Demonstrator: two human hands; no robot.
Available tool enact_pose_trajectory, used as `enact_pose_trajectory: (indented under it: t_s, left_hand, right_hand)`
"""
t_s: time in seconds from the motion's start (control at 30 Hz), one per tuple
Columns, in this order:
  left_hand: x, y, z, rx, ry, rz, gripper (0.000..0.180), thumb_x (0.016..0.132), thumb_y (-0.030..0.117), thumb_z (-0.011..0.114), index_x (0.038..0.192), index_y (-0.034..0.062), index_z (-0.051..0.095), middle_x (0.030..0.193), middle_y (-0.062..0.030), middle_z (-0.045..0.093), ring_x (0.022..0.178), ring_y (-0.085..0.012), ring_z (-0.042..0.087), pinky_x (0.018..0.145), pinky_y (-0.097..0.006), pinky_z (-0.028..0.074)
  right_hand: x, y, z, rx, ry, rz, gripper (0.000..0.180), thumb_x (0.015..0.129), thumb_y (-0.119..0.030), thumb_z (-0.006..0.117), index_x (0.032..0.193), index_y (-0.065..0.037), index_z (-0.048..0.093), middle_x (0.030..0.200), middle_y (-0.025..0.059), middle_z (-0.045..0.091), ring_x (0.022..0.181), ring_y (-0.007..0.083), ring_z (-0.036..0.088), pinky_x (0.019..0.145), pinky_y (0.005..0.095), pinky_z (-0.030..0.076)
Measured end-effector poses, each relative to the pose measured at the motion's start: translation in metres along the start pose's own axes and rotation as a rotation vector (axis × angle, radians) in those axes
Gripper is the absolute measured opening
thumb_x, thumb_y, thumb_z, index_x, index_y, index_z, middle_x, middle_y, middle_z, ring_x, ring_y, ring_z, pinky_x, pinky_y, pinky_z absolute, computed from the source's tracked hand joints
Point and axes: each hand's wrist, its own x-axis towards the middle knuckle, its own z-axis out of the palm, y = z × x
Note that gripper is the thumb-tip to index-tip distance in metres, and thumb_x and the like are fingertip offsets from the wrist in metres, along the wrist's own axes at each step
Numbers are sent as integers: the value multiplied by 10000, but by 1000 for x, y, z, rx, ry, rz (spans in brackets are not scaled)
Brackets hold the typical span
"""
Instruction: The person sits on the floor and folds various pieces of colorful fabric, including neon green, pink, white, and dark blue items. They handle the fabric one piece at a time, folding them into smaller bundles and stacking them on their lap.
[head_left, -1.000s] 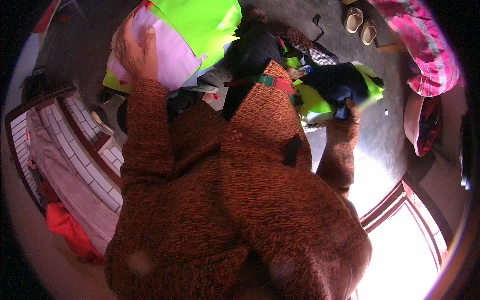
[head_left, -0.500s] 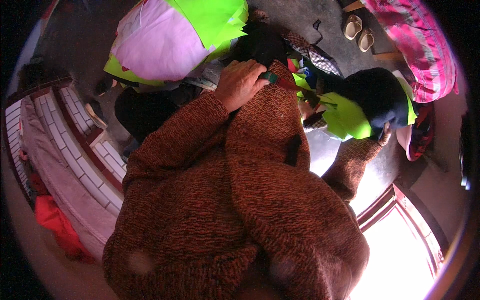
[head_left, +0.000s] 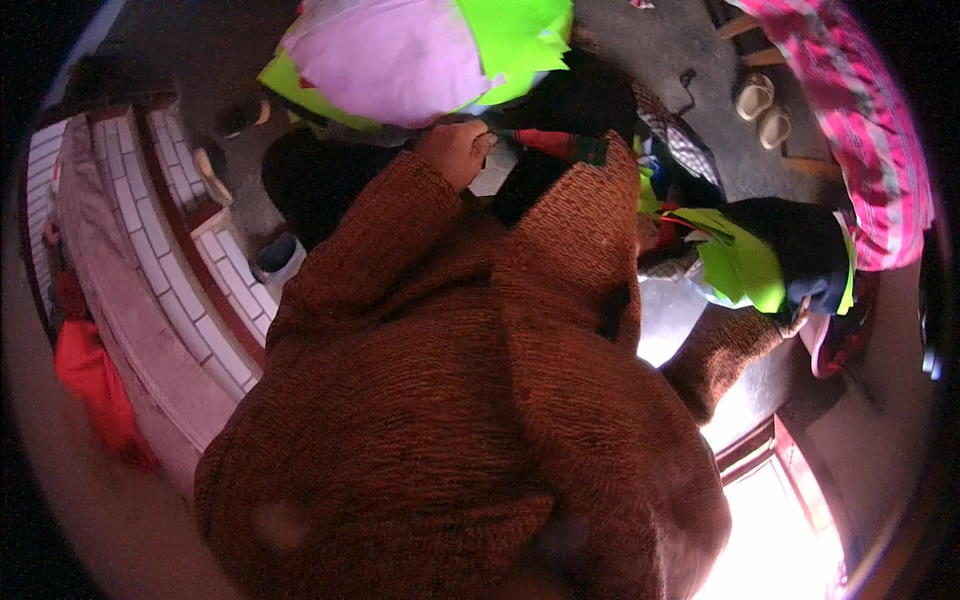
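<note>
My left hand (head_left: 458,154) is closed, knuckles up, in front of the large lilac cloth (head_left: 385,60) with lime-green layers. A narrow red and green strip (head_left: 552,143) stretches right from its fingertips, across my dark lap, to the brown knitted garment (head_left: 575,215) I wear. On the right, my right hand (head_left: 797,318) grips the underside of a dark cloth bundle (head_left: 800,240); only part of the hand shows. Lime-green cloth pieces (head_left: 745,262) lie against that bundle. Smaller coloured scraps sit left of it, partly hidden.
A pair of beige clogs (head_left: 755,97) rests on the floor beside a pink checked cloth (head_left: 865,120). A white-tiled ledge (head_left: 150,235) with a mauve cloth (head_left: 110,270) runs along the left, with a red cloth (head_left: 95,375) near it. Bright light enters at lower right.
My left hand has drawn left, away from the garment's edge, and the red and green strip now spans the gap. The view has shifted; my right hand keeps hold of the dark bundle.
</note>
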Motion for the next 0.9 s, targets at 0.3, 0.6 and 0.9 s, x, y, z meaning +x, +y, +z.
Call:
enact_pose_trajectory:
  t_s: [0.3,0.6,0.9]
  left_hand:
    - [10,-25,27,257,-140,-80,228,817,271,555,860,49,580,785,-172,607,738,-341,596,654,-423,479]
    - [5,-18,53,202,-138,-24,231,806,248,572,919,46,579,830,-166,611,767,-318,601,669,-408,484]
    - [-14,-58,49,52,-167,-24,257,796,224,589,978,43,578,874,-159,616,796,-295,607,683,-393,489]
  right_hand:
    - [-3,10,16,107,-184,132,356,830,-272,483,1117,-65,523,1166,93,541,1096,226,478,937,433,345]
    - [-14,18,31,162,-304,223,375,809,-259,503,1123,-54,517,1156,99,545,1082,233,488,928,427,357]
    - [-17,36,43,237,-426,287,397,787,-246,523,1128,-43,511,1146,105,549,1069,239,498,919,420,369]
